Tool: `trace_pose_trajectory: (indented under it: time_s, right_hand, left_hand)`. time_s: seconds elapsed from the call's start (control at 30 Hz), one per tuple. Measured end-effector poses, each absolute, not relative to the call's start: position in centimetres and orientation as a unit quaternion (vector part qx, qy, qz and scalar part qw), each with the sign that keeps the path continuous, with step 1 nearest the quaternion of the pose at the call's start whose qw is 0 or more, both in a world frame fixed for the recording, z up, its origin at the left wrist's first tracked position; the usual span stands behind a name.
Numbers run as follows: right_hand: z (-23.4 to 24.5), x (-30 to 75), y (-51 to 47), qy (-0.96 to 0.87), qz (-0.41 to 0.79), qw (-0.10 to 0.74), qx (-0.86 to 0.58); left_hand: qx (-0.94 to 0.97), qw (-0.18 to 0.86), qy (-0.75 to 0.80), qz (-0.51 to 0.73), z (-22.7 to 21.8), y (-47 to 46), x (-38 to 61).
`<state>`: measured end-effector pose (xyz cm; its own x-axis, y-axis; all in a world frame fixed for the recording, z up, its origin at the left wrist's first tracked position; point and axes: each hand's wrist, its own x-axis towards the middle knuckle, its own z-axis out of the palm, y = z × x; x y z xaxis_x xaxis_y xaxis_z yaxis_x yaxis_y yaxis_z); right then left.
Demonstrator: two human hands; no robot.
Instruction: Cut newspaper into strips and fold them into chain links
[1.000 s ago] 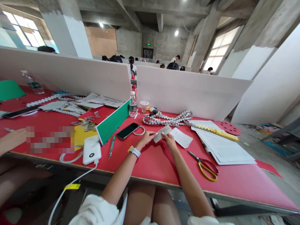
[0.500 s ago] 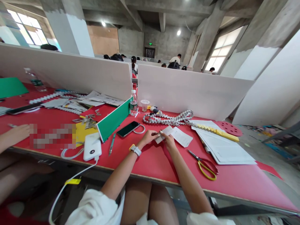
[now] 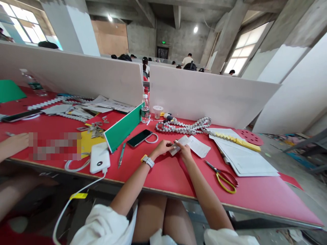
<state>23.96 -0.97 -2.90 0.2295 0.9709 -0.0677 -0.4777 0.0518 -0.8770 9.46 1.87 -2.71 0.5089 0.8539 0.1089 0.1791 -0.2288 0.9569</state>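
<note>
Two hands, the left hand [image 3: 163, 147] and right hand [image 3: 184, 151], are closed in a pinching grip on a small grey folded paper strip [image 3: 179, 144] over the red desk [image 3: 163, 172], with yellow-handled scissors [image 3: 222, 177] lying at four o'clock.

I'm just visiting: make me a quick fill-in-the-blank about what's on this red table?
1. Both hands, left hand and right hand, pinch a small piece of ____.
2. The scissors have ____ handles.
3. The left wrist wears a ____.
4. The phone lies beside a ____ divider.

Missing words: paper; yellow; watch; green
</note>
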Motion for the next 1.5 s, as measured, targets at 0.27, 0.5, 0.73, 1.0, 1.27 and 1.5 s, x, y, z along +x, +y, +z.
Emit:
trace_pose_trajectory:
  time_s: [0.27, 0.5, 0.73, 1.0, 1.27, 1.5]
  right_hand:
    - [-3.1, 24.2, -0.8, -0.302, 0.524, 0.671, -0.43]
    - [-2.7, 24.6, -0.7, -0.27, 0.505, 0.689, -0.445]
    - [-1.2, 25.9, -0.8, -0.236, 0.491, 0.704, -0.455]
    - [-1.4, 27.4, -0.4, -0.231, 0.477, 0.724, -0.442]
    - [-1.1, 28.7, 0.0, -0.204, 0.489, 0.735, -0.423]
    - [-2.5, 25.5, -0.9, -0.294, 0.521, 0.664, -0.449]
  left_hand:
    - [0.698, 0.511, 0.386, 0.32, -2.4, 1.9, 9.4]
    - [0.715, 0.515, 0.379, 0.283, -1.9, 1.5, 9.2]
    - [0.709, 0.525, 0.387, 0.269, -1.6, 1.4, 9.0]
    - [0.72, 0.525, 0.349, 0.289, -2.0, 1.8, 8.9]
    - [0.701, 0.472, 0.372, 0.383, -2.7, 2.2, 9.4]
    - [0.65, 0.493, 0.386, 0.429, -2.8, 2.5, 9.5]
